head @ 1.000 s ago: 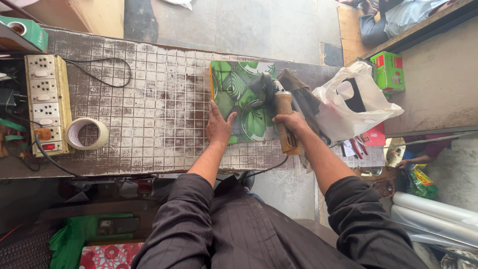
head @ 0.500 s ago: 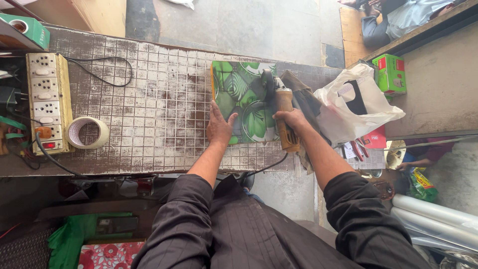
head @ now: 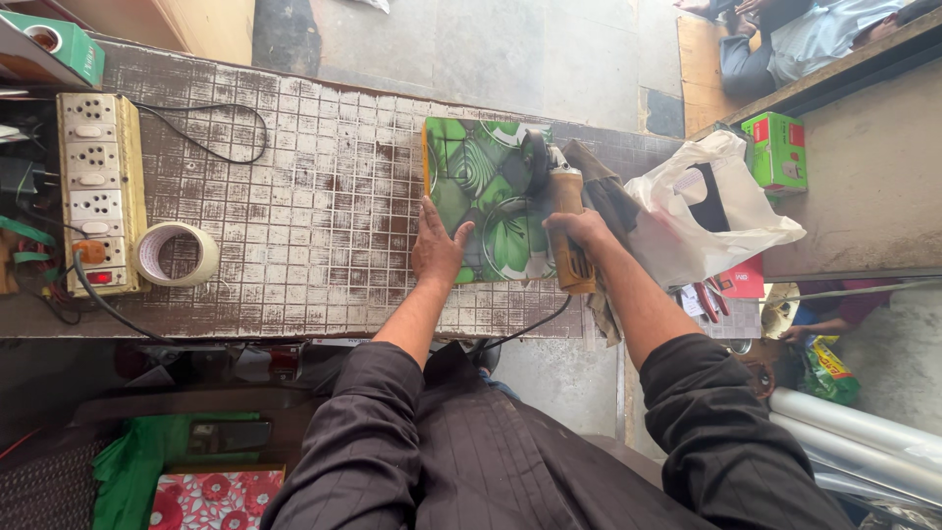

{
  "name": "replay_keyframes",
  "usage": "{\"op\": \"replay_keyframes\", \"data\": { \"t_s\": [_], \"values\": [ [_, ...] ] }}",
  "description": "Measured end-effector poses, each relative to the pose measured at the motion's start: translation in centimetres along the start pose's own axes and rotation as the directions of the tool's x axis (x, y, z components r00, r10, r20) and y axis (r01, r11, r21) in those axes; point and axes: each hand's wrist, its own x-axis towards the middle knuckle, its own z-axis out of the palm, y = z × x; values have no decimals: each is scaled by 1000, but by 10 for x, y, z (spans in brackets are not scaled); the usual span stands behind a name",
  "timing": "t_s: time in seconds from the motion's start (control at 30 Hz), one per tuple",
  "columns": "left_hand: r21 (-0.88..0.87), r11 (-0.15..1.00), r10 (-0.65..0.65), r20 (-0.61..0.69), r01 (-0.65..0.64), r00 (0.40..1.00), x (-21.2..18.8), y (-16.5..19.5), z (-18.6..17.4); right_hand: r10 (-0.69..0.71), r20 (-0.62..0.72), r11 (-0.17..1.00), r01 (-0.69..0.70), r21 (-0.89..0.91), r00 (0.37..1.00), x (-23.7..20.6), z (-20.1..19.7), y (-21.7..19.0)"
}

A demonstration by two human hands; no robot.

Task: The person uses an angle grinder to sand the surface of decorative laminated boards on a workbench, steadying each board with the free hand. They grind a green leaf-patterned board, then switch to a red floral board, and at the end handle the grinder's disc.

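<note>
I look down on a tabletop (head: 294, 196) covered with small square tiles, dusty and worn. On its right part lies one green panel (head: 481, 177) with a leaf pattern and an orange edge on its left side. My left hand (head: 439, 250) lies flat on the near left corner of this panel, with the fingers (head: 430, 212) spread wide and holding nothing, only pressing down. My right hand (head: 579, 231) is closed around the orange body of one angle grinder (head: 564, 211), which rests on the right part of the panel; its dark disc end points away from me. A black cable (head: 530, 329) runs from the grinder over the near edge of the tabletop.

Just to the right of the grinder there is a dark cloth (head: 603, 191), and beside it one white plastic bag (head: 706, 211) with something dark inside. Behind the bag stands one green box (head: 775, 147). Near the bag I see some small tools with red handles (head: 706, 299), but I cannot count them well.

On the left side, well apart from the hands, there is one switch board (head: 98, 191) with several sockets, and one roll of tape (head: 177, 253) just beside it. One black wire (head: 211, 132) loops from the board over the tiles. Another green box (head: 59, 44) is at the far left corner.
</note>
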Motion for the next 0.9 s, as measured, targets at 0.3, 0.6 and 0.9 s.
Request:
{"op": "replay_keyframes", "data": {
  "t_s": [0.3, 0.6, 0.9],
  "values": [
    [-23, 999, -43, 36, 44, 998, -1, 4, -5, -22, 18, 999, 22, 24, 1000, 4, -2, -3],
    [-36, 999, -37, -23, 36, 999, 1, 6, -7, -72, 1, 983, 70, 172, 997, -5, -17, 1],
    [121, 990, 59, 52, -65, 997, 23, -20, -59, -154, -53, 894, 162, 417, 987, -74, -82, 93]
  ]
}}
